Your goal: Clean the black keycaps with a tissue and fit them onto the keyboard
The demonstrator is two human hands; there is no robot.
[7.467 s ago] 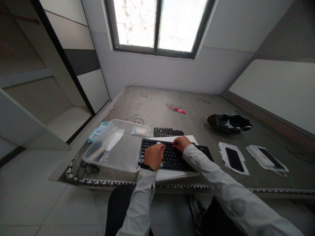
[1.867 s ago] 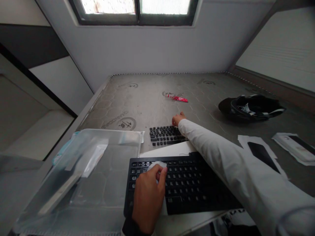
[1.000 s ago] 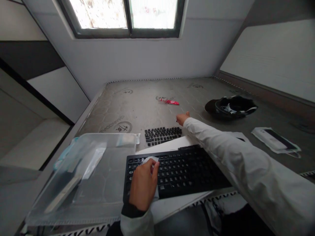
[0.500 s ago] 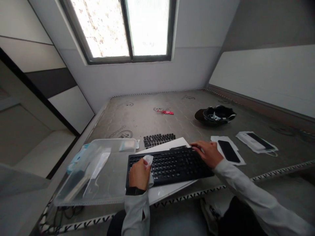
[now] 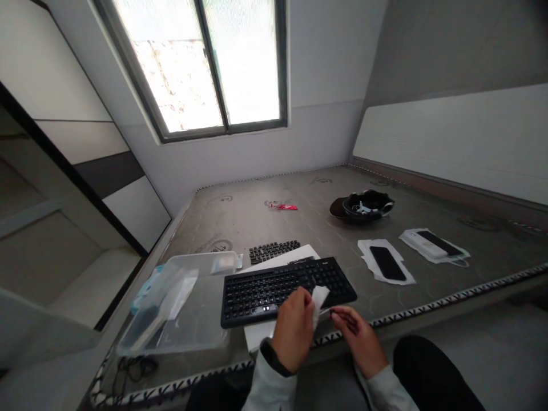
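My left hand [image 5: 294, 328] pinches a crumpled white tissue [image 5: 320, 298] just in front of the black keyboard [image 5: 274, 291]. My right hand [image 5: 357, 337] is to its right, thumb and fingertips closed together. A thin, light-coloured thing [image 5: 325, 311] spans from the tissue to the right fingertips; what it is I cannot make out. The keyboard lies tilted across a flat white board [image 5: 257, 331], which sticks out at the front and back. Behind it lies a smaller black set of keys [image 5: 274, 252].
A clear plastic box [image 5: 201, 337] holding white papers stands on the left, with a dark cable [image 5: 137, 368] beside it. On the right lie a phone [image 5: 387, 263] on white cloth, a white device [image 5: 428, 245] and a dark cap [image 5: 363, 206]. A red packet [image 5: 286, 206] lies farther back.
Both hands have come off the keyboard and drawn together in front of it. My left hand has moved right with the tissue; my right hand has come down from the keyboard's back edge.
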